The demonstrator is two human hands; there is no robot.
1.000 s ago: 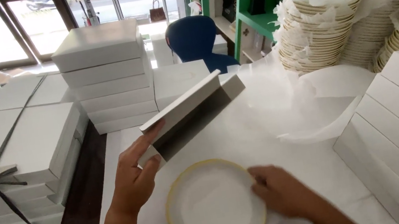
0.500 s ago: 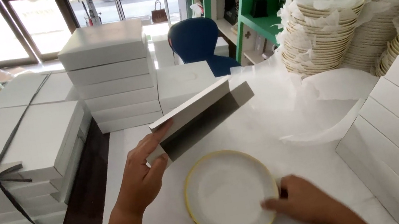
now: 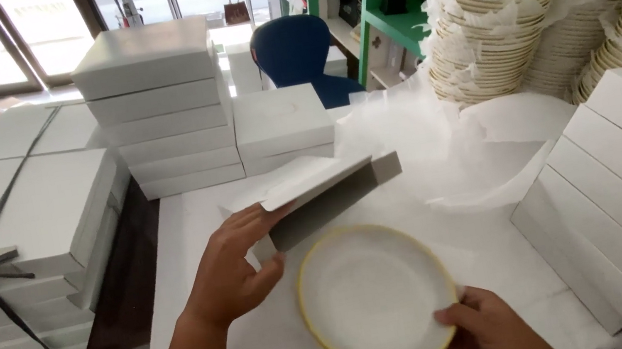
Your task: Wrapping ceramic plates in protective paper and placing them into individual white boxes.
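Plate (image 3: 374, 298): round, white, thin gold-yellow rim, shallow well, clean. Lies flat on white tissue paper (image 3: 446, 177) spread over the table, just below a tilted box (image 3: 314, 195). Right hand (image 3: 493, 331) at the plate's near-right edge, fingers curled over the rim, gripping it. Left hand (image 3: 238, 266) closed on the box's lower left corner, thumb on top; box is flat, white outside, grey underside, raised at an angle above the plate's far edge. Stacked white boxes (image 3: 153, 108) behind; plate stacks (image 3: 488, 27) far right.

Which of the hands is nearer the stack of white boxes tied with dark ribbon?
Left. The left hand, holding a box lid, lies nearer the ribboned stack of white boxes; the right hand grips the plate's far rim.
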